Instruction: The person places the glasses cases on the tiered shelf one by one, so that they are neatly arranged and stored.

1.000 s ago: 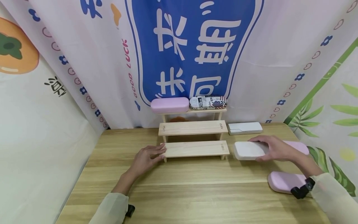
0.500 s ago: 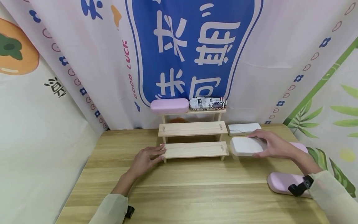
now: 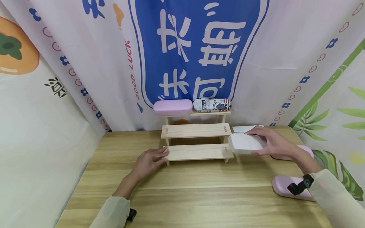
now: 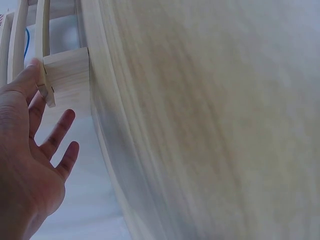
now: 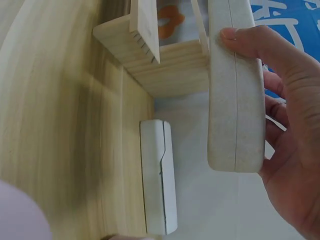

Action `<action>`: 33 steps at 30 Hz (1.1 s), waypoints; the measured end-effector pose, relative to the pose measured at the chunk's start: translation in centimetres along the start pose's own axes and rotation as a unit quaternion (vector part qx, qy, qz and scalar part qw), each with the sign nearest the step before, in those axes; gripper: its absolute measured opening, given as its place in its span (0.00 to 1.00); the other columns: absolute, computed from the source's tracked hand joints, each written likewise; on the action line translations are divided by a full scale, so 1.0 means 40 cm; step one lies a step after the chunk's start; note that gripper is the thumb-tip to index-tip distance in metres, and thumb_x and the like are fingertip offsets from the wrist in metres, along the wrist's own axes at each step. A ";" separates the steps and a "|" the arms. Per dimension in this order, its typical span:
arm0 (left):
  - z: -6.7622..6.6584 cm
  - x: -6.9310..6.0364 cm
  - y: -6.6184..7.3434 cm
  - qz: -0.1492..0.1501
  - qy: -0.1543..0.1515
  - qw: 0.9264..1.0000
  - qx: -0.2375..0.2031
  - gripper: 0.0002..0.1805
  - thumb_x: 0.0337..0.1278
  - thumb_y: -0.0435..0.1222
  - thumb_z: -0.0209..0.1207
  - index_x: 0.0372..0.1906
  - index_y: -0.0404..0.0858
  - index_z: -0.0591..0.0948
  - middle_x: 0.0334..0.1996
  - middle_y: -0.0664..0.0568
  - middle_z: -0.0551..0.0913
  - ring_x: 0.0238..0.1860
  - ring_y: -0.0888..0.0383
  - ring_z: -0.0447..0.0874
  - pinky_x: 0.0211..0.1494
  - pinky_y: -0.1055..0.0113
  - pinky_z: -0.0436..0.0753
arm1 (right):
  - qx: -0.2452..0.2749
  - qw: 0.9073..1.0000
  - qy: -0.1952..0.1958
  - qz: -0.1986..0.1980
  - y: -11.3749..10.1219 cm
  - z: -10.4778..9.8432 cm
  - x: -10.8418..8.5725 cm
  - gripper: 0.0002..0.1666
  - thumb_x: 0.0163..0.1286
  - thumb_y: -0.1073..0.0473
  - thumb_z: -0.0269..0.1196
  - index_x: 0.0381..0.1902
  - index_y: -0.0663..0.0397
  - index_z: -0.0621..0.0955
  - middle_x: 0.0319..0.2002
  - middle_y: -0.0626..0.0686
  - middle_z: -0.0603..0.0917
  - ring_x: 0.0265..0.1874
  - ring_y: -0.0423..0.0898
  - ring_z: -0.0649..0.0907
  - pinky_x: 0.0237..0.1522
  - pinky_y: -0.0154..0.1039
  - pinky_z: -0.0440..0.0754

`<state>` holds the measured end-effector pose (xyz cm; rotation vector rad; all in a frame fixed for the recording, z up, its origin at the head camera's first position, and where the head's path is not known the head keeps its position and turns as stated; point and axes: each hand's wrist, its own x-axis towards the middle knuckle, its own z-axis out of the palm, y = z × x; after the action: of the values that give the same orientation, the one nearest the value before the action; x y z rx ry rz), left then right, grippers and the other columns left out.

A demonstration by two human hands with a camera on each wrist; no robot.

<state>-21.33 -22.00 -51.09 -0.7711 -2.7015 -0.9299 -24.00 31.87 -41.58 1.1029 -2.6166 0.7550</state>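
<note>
A three-tier wooden rack (image 3: 196,152) stands at the back of the table. My left hand (image 3: 148,164) grips the left end of its lowest tier, thumb at the front edge; in the left wrist view two other fingers of that hand (image 4: 35,160) spread off the wood. My right hand (image 3: 273,142) holds a white case (image 3: 246,142) by its right end, raised beside the right ends of the lower tiers. The right wrist view shows the thumb of this hand (image 5: 295,95) across the seam of the case (image 5: 236,100).
A pink case (image 3: 173,107) and a newsprint-patterned case (image 3: 212,105) lie on the top tier. Behind the raised case, a flat white case (image 3: 239,129) lies on the table (image 3: 182,196). Two pink cases (image 3: 306,148) (image 3: 285,185) lie at the right, partly covered by my right arm.
My right hand has moved left and toward the back with the white case, from right of the rack to its right ends. My left hand has stayed in place.
</note>
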 end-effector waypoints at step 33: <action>0.000 0.001 0.001 0.004 0.005 1.000 0.005 0.19 0.63 0.41 0.73 0.58 0.45 0.89 0.67 0.53 0.82 0.60 0.42 0.86 0.59 0.40 0.86 | 0.036 0.999 0.023 -0.011 -0.074 0.068 0.136 0.42 0.48 0.53 0.85 0.63 0.55 0.85 0.54 0.56 0.89 0.45 0.48 0.86 0.39 0.37 0.81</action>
<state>-21.36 -21.97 -51.06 -0.7742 -2.6900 -0.9164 -25.65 25.38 -40.74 1.1174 -2.5548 0.8656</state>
